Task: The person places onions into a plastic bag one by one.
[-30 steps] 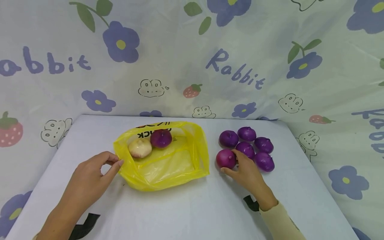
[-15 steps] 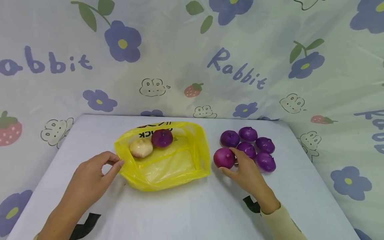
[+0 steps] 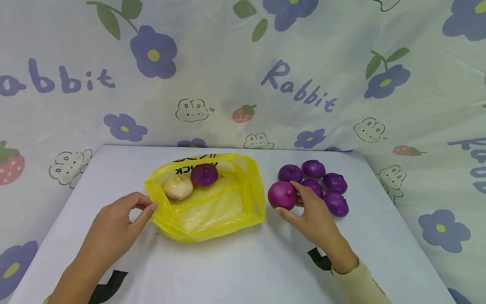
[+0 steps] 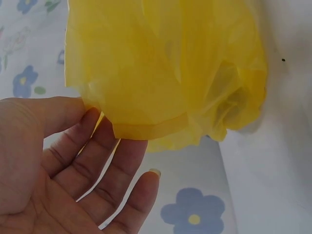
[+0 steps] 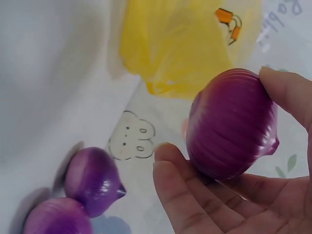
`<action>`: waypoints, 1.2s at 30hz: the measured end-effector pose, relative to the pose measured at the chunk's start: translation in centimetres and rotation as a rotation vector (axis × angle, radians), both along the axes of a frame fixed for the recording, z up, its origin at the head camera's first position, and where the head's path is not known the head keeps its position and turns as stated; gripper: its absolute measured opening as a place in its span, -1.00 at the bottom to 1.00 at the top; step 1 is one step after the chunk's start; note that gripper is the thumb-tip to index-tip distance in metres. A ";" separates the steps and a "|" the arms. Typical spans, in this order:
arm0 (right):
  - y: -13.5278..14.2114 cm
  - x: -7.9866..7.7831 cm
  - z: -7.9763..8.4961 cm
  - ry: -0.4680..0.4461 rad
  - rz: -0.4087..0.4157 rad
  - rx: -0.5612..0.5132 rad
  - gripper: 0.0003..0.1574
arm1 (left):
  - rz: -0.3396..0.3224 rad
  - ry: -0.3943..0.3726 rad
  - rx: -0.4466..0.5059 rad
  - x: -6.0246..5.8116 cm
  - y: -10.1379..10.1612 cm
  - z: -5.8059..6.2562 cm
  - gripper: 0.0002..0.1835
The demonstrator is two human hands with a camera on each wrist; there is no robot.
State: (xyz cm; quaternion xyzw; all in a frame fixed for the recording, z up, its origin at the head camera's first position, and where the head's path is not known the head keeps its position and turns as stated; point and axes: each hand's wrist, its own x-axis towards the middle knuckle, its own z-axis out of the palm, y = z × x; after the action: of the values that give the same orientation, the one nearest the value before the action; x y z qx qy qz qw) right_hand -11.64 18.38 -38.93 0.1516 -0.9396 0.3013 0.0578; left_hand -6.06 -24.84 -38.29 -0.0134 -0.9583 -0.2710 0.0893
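In the head view a yellow plastic bag [image 3: 216,230] lies with its mouth open. My left hand [image 3: 114,223] pinches the bag's left rim between thumb and index finger; the left wrist view shows the other fingers behind the yellow film [image 4: 141,73]. Inside the bag sit a pale onion [image 3: 177,187] and a purple onion [image 3: 205,175]. To the right of the bag, my right hand [image 3: 318,219] grips another purple onion [image 3: 282,196] by its sides. The right wrist view has this onion [image 5: 233,124] between thumb and fingers, held above the table.
Several purple onions [image 3: 336,204] stand grouped at the right, just beyond my right hand. White cloth covers the table [image 3: 228,274], which carries black marks [image 3: 110,287] near the front. A printed curtain [image 3: 212,76] hangs behind the table.
My right hand has lifted its onion and carried it slightly left, toward the bag, away from the group. My left hand keeps its place on the rim.
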 end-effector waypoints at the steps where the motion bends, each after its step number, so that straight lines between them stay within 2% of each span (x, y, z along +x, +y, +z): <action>1: -0.1 0.1 0.1 0.006 0.003 -0.004 0.05 | -0.001 0.000 -0.001 0.0 0.0 0.0 -0.86; 8: -0.6 0.3 1.2 0.043 0.026 -0.010 0.02 | -0.004 0.023 0.000 0.1 0.0 0.0 -0.87; 17: -1.3 0.5 2.4 0.017 0.049 0.005 0.02 | -0.006 0.007 0.018 0.0 0.1 0.2 -0.86; 23: -2.3 0.4 3.4 0.003 0.102 -0.014 0.01 | -0.018 -0.018 0.018 -0.1 0.0 0.3 -0.85; 28: -3.4 0.3 4.1 0.011 0.133 0.033 0.02 | -0.008 -0.035 0.016 0.1 -0.1 0.3 -0.83; 36: -5.0 -0.2 4.9 -0.013 0.208 0.078 -0.03 | -0.023 -0.004 0.015 0.1 0.1 0.3 -0.84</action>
State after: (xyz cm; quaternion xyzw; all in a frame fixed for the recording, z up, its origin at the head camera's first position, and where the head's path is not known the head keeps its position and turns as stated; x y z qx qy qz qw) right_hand -11.84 13.39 -34.03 0.2486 -0.9302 0.2697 0.0141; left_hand -5.95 -24.78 -38.03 -0.0233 -0.9562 -0.2793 0.0844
